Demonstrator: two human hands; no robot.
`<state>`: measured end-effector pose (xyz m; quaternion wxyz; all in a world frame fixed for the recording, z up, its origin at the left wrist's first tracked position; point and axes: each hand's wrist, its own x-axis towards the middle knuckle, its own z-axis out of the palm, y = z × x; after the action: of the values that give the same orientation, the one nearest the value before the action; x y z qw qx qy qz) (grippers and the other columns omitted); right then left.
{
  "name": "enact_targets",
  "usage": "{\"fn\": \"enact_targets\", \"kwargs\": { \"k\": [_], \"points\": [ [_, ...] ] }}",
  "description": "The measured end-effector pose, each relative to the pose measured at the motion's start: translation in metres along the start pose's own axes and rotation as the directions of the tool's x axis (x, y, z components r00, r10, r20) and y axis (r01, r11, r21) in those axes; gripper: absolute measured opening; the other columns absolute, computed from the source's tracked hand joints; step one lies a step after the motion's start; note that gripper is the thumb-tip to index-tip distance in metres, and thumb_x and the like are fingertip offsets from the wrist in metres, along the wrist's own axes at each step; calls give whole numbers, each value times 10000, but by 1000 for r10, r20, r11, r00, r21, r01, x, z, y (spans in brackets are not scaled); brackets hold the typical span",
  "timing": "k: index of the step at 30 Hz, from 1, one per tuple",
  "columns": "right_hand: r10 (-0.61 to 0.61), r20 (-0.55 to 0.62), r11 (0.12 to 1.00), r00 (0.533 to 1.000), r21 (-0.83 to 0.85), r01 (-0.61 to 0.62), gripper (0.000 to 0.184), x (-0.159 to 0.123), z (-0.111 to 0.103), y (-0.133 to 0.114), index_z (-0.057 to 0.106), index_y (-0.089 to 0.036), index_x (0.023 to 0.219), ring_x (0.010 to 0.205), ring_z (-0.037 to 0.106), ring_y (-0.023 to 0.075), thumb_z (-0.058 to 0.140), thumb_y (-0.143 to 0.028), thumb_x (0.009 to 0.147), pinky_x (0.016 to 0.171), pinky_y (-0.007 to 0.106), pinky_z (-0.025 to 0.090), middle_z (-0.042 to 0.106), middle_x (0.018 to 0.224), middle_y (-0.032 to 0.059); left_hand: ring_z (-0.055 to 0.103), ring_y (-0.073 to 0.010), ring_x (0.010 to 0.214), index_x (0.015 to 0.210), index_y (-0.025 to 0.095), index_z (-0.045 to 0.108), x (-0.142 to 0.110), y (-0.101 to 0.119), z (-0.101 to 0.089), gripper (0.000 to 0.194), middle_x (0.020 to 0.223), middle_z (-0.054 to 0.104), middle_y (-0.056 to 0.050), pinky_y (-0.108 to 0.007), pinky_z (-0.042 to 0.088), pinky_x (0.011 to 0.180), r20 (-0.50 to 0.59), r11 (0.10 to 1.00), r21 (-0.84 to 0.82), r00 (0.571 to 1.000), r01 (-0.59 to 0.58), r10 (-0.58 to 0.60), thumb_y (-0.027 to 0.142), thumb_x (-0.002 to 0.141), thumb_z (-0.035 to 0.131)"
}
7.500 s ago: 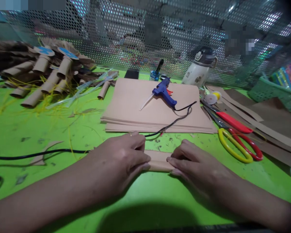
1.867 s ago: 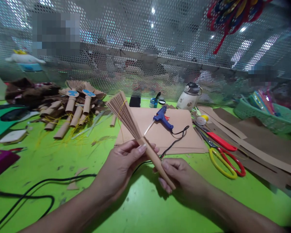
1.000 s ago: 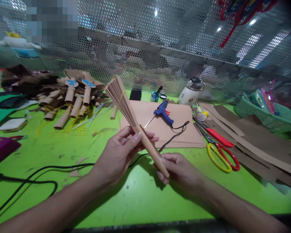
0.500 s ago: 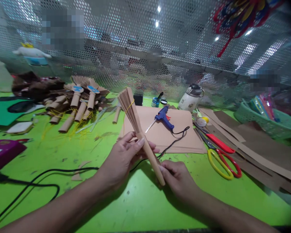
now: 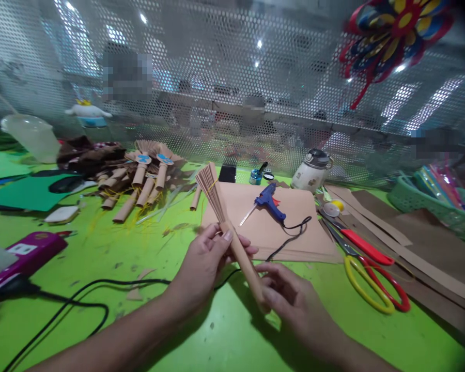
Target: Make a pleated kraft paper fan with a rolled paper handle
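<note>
A folded brown paper fan (image 5: 214, 199) with a rolled paper handle (image 5: 246, 266) slants across the middle, pleats up and to the left. A thin yellow string crosses the pleats. My left hand (image 5: 205, 263) is closed round the top of the handle, thumb in front and fingers behind. At the handle's lower end, my right hand (image 5: 294, 299) has a loose hold, its thumb against the paper and its index finger lifted along the side. Behind the fan lies a blue glue gun (image 5: 270, 202) on a stack of brown paper sheets (image 5: 298, 235).
Scissors (image 5: 368, 263) with red and yellow handles lie right, beside brown paper strips (image 5: 403, 258). Finished-looking paper fans (image 5: 143, 175) are piled back left. A black cable (image 5: 132, 282) runs left to a purple power strip (image 5: 27, 258). A bottle (image 5: 312, 170) stands behind.
Paper lay flat under both hands at first; later both hands hold the fan. Over the last second, the fan turned more upright and my right hand's fingers loosened. The view shifted.
</note>
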<state>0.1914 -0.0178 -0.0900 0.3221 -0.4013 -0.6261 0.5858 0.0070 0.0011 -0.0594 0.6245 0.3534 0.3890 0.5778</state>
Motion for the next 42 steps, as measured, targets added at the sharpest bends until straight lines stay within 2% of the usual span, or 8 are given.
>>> {"fn": "enact_targets", "kwargs": {
  "k": [3, 8, 18, 27, 31, 37, 40, 42],
  "points": [
    [-37, -10, 999, 999, -23, 37, 521, -2, 4, 5, 497, -222, 1272, 798, 576, 174, 694, -368, 812, 683, 305, 492, 610, 928, 49, 694, -252, 883, 940, 147, 534, -1, -1, 1, 126, 898, 688, -84, -422, 571, 807, -11, 1000, -20, 1000, -6, 6, 270, 915, 537],
    [-84, -4, 996, 996, 12, 84, 336, -1, 10, 13, 565, -151, 1163, 576, 575, 132, 517, -398, 940, 553, 278, 490, 576, 673, 5, 699, -236, 858, 933, 144, 551, -7, 0, 3, 140, 885, 689, -83, -381, 567, 805, 0, 999, -37, 1000, -5, 5, 283, 911, 546],
    [-18, 68, 969, 998, 246, 1, 380, 2, 14, 11, 607, -111, 1050, 516, 614, 124, 637, -438, 859, 500, 275, 506, 623, 709, 39, 698, -210, 838, 898, 133, 611, -8, 5, 4, 133, 838, 697, -81, -314, 552, 794, 68, 993, -94, 996, 68, -62, 264, 886, 588],
    [82, -90, 967, 993, 249, -57, 318, 6, 13, 0, 677, -127, 966, 622, 594, 122, 764, -334, 741, 601, 288, 529, 634, 770, 28, 660, -221, 992, 1003, 147, 633, -7, 3, 2, 168, 1095, 694, -129, -360, 527, 900, 114, 992, -92, 990, 89, -79, 264, 890, 590],
    [45, -110, 988, 993, 149, -28, 291, 5, 11, 1, 682, -142, 985, 652, 606, 147, 725, -334, 771, 626, 316, 551, 650, 777, 31, 676, -244, 953, 1022, 161, 617, -6, 3, 3, 181, 1134, 674, -134, -398, 546, 854, 98, 989, -59, 987, 133, -126, 277, 884, 595],
    [-219, -105, 938, 970, -296, 179, 214, -2, 11, 8, 668, -151, 1027, 755, 617, 178, 591, -296, 889, 701, 312, 502, 684, 869, 64, 697, -210, 832, 940, 170, 588, -7, 0, 4, 107, 901, 679, -59, -340, 556, 784, 29, 991, -52, 992, 124, -123, 263, 890, 577],
    [-224, -86, 923, 971, -340, 183, 205, -2, 13, 8, 646, -148, 1031, 763, 593, 175, 582, -285, 893, 716, 309, 481, 670, 873, 62, 696, -191, 787, 940, 171, 567, -7, -1, 4, 88, 854, 664, -39, -322, 555, 761, 25, 993, -37, 993, 115, -115, 249, 906, 546],
    [-172, -57, 953, 983, -261, 152, 236, -1, 15, 5, 613, -152, 1079, 782, 578, 173, 587, -293, 891, 700, 297, 473, 653, 895, 60, 697, -191, 765, 962, 174, 554, -6, -1, 3, 86, 835, 663, -35, -325, 556, 747, 39, 993, -34, 993, 114, -112, 240, 910, 534]
  ]
}}
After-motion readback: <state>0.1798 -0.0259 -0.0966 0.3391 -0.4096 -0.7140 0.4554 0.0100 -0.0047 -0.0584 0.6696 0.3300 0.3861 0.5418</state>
